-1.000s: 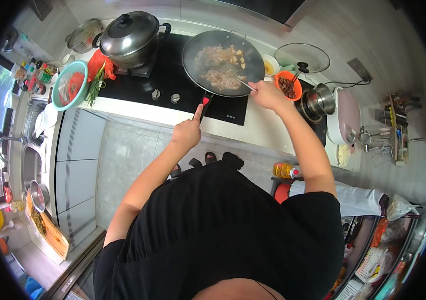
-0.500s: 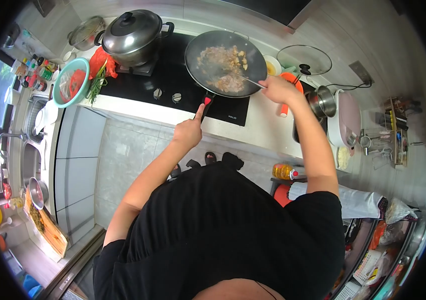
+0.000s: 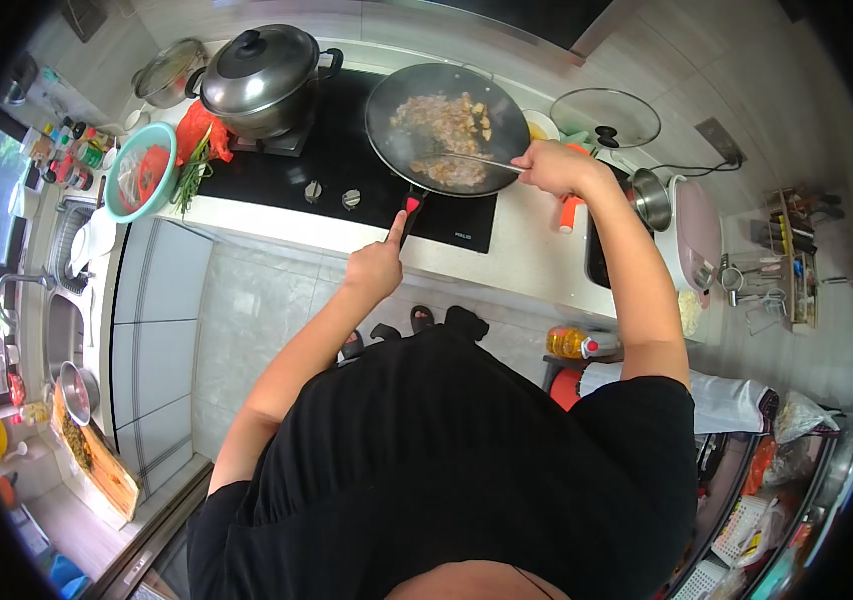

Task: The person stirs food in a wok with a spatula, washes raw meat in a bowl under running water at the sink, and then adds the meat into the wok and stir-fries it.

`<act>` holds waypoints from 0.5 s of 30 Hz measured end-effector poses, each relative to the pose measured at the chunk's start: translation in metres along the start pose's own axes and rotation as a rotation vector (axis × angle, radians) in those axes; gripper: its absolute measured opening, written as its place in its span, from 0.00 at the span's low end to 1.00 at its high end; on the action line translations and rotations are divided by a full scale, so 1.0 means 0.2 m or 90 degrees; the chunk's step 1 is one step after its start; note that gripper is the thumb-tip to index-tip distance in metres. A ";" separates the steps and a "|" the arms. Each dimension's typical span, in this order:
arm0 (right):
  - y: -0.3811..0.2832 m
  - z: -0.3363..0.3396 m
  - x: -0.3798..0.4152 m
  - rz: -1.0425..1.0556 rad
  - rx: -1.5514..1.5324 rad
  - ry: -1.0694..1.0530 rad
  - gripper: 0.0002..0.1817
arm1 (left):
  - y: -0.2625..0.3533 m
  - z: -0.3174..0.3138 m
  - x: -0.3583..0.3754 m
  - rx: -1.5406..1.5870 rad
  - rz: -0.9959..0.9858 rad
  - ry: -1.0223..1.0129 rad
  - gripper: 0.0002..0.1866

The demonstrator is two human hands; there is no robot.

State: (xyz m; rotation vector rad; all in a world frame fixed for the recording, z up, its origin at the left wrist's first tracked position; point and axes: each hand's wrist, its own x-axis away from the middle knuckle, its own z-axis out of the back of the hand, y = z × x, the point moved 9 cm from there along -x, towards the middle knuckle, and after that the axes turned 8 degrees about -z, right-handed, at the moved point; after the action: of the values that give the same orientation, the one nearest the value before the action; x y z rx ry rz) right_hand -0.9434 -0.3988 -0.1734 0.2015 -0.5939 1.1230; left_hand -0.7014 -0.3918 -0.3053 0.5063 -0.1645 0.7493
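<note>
My left hand [image 3: 374,268] is closed round the black handle of a dark wok [image 3: 502,106], its index finger stretched along the handle near a red mark. Pale chopped food [image 3: 436,118], which looks like meat with yellowish bits, lies in the wok under light steam. In my right hand [image 3: 554,168], at the wok's right rim, is the thin metal shaft of a spatula [image 3: 486,161]. The shaft slants left into the wok, and steam and food blur its head. Beside that hand an orange-handled utensil [image 3: 568,214] lies on the counter, partly hidden by my wrist.
A lidded steel pot [image 3: 258,85] stands on the stove's left burner. Further left sits a turquoise basin [image 3: 114,200] with green onions [image 3: 193,175] alongside. A glass lid [image 3: 626,112], steel bowls [image 3: 652,200] and a pink-and-white appliance [image 3: 691,230] occupy the right side.
My right hand has shifted slightly left and the spatula's head reaches further left and up in the wok. The food is more spread together. My left hand keeps its grip.
</note>
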 end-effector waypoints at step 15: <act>-0.06 0.03 0.01 -0.026 0.098 0.098 0.12 | 0.00 -0.01 0.00 -0.008 -0.004 0.007 0.44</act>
State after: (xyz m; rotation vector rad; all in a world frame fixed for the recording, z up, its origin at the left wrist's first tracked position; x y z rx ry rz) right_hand -0.9349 -0.4049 -0.1667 0.2561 -0.3656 1.1340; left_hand -0.7016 -0.3921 -0.3067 0.4909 -0.1568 0.7441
